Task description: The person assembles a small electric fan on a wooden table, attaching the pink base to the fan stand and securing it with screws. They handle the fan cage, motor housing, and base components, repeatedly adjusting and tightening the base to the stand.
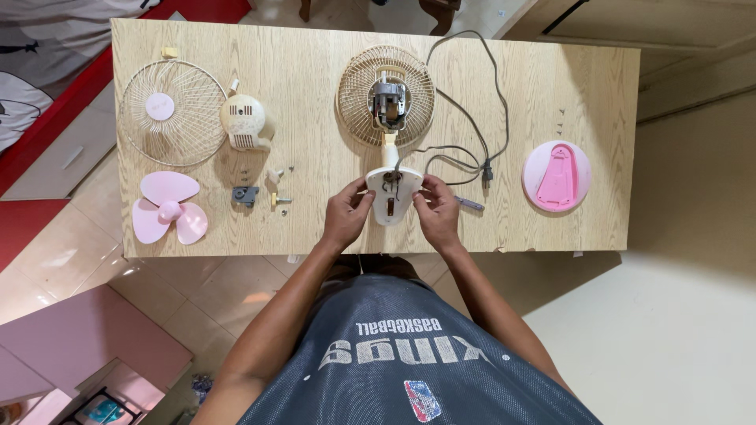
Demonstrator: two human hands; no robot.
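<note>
Both hands, left hand (346,214) and right hand (437,211), grip the cream fan stand (391,197), its wiring exposed.

Table (551,71) is light wood-grain laminate, matt, smooth; fan stand (391,201) between the left hand (346,216) and right hand (437,212) is cream plastic, slightly glossy, with dull metal parts showing inside; rear guard (350,94) looks like cream-coated wire, motor (388,102) at its centre bare grey metal; cord (472,118) grey rubbery plastic, matt; front guard (173,114) thin pale wire; motor cover (246,122) cream plastic, yellowed; blade (168,208) pink plastic, smooth, faint sheen; base (557,175) pink plastic, glossy rim; floor tiles (228,295) glossy ceramic; shirt (409,362) dark mesh-like cloth.
</note>
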